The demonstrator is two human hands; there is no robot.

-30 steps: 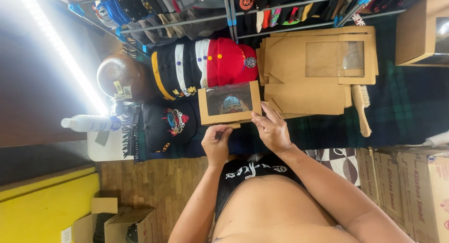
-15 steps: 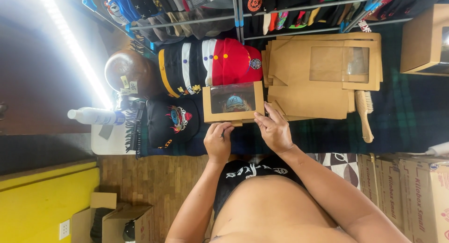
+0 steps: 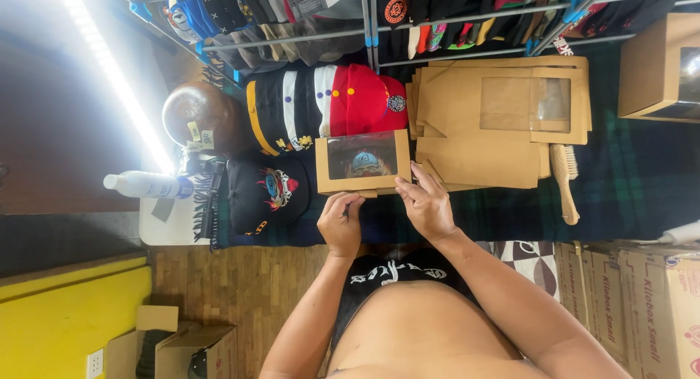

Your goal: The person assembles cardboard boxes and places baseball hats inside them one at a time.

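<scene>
My left hand (image 3: 340, 222) and my right hand (image 3: 426, 204) meet at the near edge of a small brown cardboard box with a clear window (image 3: 362, 162), which sits on the bench (image 3: 627, 189) covered in dark green plaid cloth. Through the window I see a cap with a blue emblem inside. The box lies just beyond my fingertips: my left fingers (image 3: 351, 201) curl loosely under its near edge by the left corner, pinching what looks like a small flap there, and my right fingers (image 3: 408, 186) are spread and released, their tips touching the box's near right corner without closing on it.

Just left of the box lies a black cap with a red and blue embroidered crest (image 3: 266, 193), touching the box's side. Beyond the box, a row of stacked caps in black, white and red (image 3: 324, 105) runs across the bench. To the right, a pile of flat unfolded brown cardboard boxes with clear windows (image 3: 499, 120) lies just beside my box, and a wooden brush with pale bristles (image 3: 565, 182) rests at the pile's near right side. A white plastic bottle (image 3: 146, 184) lies well apart at the far left.
</scene>
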